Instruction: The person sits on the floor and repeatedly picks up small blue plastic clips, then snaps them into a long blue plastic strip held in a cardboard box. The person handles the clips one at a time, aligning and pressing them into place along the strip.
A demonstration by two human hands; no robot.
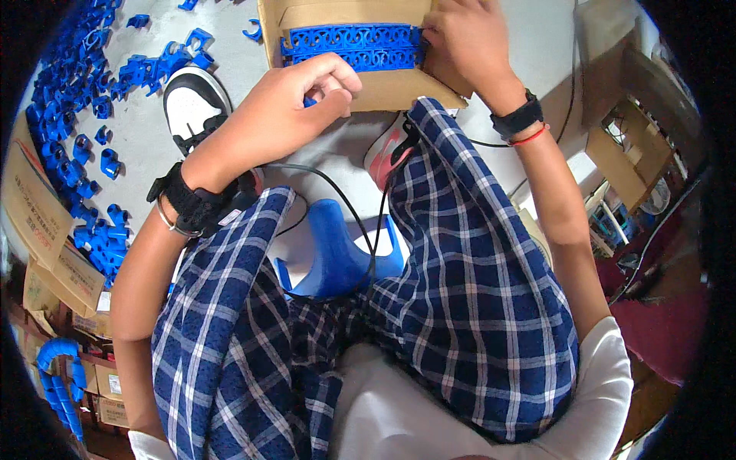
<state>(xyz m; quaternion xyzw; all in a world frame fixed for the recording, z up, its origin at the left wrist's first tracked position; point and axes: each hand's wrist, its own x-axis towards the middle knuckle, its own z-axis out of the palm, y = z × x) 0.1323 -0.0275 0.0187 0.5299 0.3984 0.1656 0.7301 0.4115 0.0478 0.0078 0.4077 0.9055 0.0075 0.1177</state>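
Note:
An open cardboard box (376,90) stands on the floor in front of me, with blue plastic pipe clips (353,47) packed in neat rows inside. My left hand (310,90) is curled over its near left side. A bit of blue plastic shows between the fingers, apparently a pipe clip, mostly hidden by the palm. At the box's right end, my right hand (469,47) has its fingers bent down beside the rows. Whatever those fingertips hold, if anything, is out of sight.
Loose blue clips (84,149) lie heaped and scattered on the floor at the left. Flattened cardboard (38,207) leans there too. A blue plastic stool (331,257) shows between my legs, with a black cable (322,175) across it. Another carton (632,149) stands at the right.

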